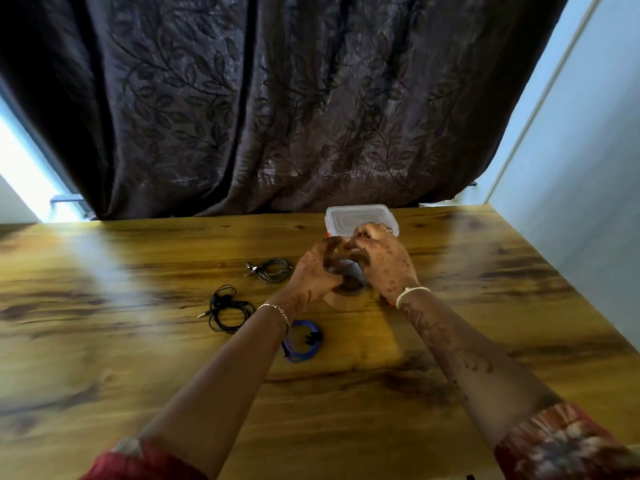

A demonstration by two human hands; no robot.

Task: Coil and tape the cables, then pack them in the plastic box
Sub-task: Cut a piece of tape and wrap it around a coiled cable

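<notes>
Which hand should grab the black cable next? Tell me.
Left, probably. The black cable lies left of both hands, nearest the left hand; the right hand would have to reach across the tape roll.

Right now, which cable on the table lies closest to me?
The blue cable, the only coloured one; the black cable and grey cable lie farther away.

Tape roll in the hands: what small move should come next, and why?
Likely peel a short strip off the tape roll. The left hand and right hand both grip it, the black cable lies loosely looped with no tape visible on it, and the plastic box has its lid on.
</notes>
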